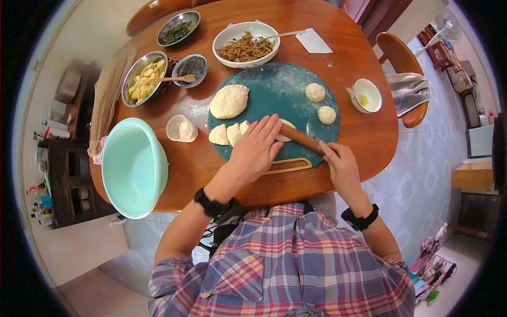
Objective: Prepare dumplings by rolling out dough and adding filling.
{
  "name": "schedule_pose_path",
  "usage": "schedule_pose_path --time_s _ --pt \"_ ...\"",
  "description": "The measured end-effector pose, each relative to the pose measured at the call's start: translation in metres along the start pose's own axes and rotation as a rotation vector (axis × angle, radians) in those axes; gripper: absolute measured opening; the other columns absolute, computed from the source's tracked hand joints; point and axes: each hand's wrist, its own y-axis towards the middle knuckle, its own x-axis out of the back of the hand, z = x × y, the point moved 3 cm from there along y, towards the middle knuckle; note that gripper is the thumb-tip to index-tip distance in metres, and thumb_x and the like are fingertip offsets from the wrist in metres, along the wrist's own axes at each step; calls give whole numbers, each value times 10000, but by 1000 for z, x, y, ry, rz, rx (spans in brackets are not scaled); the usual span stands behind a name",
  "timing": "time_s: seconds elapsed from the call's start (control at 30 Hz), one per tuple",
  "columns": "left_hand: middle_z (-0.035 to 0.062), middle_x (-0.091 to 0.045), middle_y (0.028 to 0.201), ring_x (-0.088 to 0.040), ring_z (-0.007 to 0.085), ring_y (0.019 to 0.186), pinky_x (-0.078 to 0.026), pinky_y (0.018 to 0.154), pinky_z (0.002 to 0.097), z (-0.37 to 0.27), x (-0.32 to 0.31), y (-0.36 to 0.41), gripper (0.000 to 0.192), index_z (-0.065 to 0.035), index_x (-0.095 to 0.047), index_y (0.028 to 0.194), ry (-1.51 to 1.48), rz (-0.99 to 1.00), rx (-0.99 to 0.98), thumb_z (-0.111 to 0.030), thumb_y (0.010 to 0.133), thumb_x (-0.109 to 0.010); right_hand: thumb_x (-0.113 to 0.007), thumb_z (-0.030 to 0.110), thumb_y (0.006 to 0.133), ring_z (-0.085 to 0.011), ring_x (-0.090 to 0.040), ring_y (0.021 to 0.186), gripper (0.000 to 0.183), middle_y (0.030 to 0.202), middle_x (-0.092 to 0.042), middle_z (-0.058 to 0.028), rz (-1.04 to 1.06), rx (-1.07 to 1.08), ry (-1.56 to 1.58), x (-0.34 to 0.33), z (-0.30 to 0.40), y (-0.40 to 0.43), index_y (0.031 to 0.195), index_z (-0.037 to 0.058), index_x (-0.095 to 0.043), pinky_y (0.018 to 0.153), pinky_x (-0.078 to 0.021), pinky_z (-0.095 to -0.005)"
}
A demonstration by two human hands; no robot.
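A wooden rolling pin (303,139) lies slantwise over a small flattened piece of dough (286,126) on a round green board (273,95). My left hand (259,142) lies flat with its fingers extended, over the pin's upper left end. My right hand (340,164) grips the pin's lower right end between thumb and fingers. Left of my left hand sit several cut dough pieces (220,135), partly hidden by it. A large dough lump (229,102) rests above them. Two dough balls, one upper (315,92) and one lower (326,115), lie at the board's right.
A mint-green basin (132,170) and a plastic cup of flour (182,128) stand left. Bowls hold sliced pale food (146,81), a dark ground filling (191,66), chopped greens (177,32) and brown filling (247,47). A white scraper (314,41) and small bowl (367,96) lie right.
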Motion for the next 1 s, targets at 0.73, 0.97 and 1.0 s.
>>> schedule_pose_path --time_s 0.73,0.97,1.0 --pt "240 -375 1459 -357 390 1350 -286 1121 433 5 3 22 494 40 -378 1400 -86 28 61 -262 1011 -423 -656 134 842 -307 -556 951 316 1002 -604 -109 2 -2 -61 2 -6 34 1145 59 -607 822 -450 -407" --pt "237 -86 1568 -145 302 1453 -183 1162 381 -8 -3 15 903 39 -48 1502 -1172 -412 528 -284 918 -657 -662 125 841 -329 -554 910 324 1020 -549 -145 -22 -52 14 -3 5 22 1131 30 -555 763 -468 -415" --pt "239 -89 1565 -141 305 1455 -183 1163 394 -14 -3 12 938 39 -33 1501 -1326 -423 635 -281 902 -679 -662 118 843 -336 -563 916 328 1027 -547 -148 -45 -78 30 -2 8 21 1138 30 -548 764 -474 -416"
